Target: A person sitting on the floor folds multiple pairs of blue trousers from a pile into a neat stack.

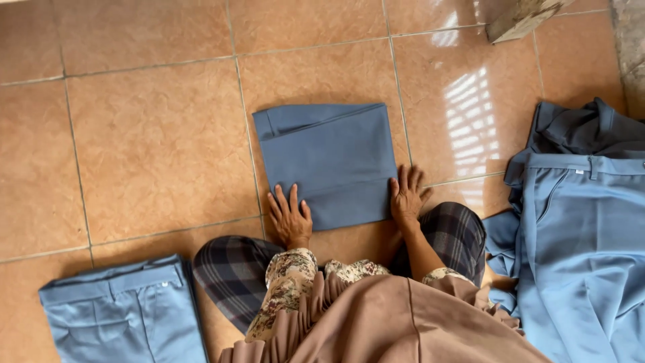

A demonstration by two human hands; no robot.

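The folded trousers (pixel 327 161) lie flat on the tile floor (pixel 148 141) as a neat rectangle. The left hand (pixel 290 216) and right hand (pixel 408 195) press their near corners, fingers spread, pinching nothing. Left of them one folded pair (pixel 124 309) lies finished; right, a pile of trousers (pixel 578 228) looks unfolded.

No packages, signs or screens here really, just tiny white tags (pixel 580 172) on the waistband of the light blue trousers (pixel 578 255) at right.
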